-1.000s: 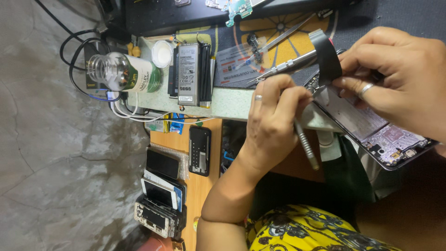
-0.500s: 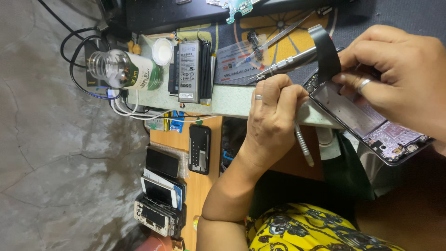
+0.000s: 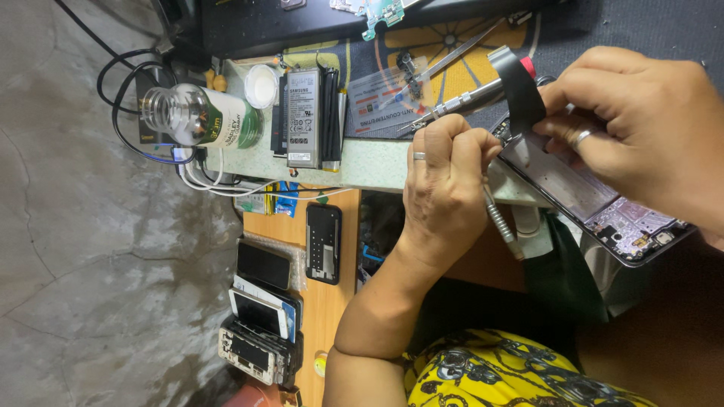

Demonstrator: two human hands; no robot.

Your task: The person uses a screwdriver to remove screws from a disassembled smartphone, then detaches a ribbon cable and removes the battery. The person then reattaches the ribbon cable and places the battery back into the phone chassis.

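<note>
My left hand [image 3: 445, 188] is closed around a thin tool with a ribbed grey grip [image 3: 499, 222], its tip at the upper end of an opened phone [image 3: 584, 197]. The phone lies back-off over the desk edge, showing a grey inner plate and a purple circuit board [image 3: 637, 230]. My right hand [image 3: 641, 120], with a ring on one finger, grips the phone's upper end from the right. A silver screwdriver with a black handle [image 3: 483, 94] rests just above the two hands; whether a finger touches it is unclear.
A phone battery [image 3: 303, 117], a white cap [image 3: 262, 86] and a clear jar on its side [image 3: 197, 114] sit on the pale desk strip [image 3: 377, 167]. Tweezers [image 3: 452, 60] lie on the patterned mat. Several phones [image 3: 260, 316] are stacked on a wooden shelf, with cables [image 3: 124, 75] to the left.
Both hands and the opened phone have shifted only slightly. The grips are the same.
</note>
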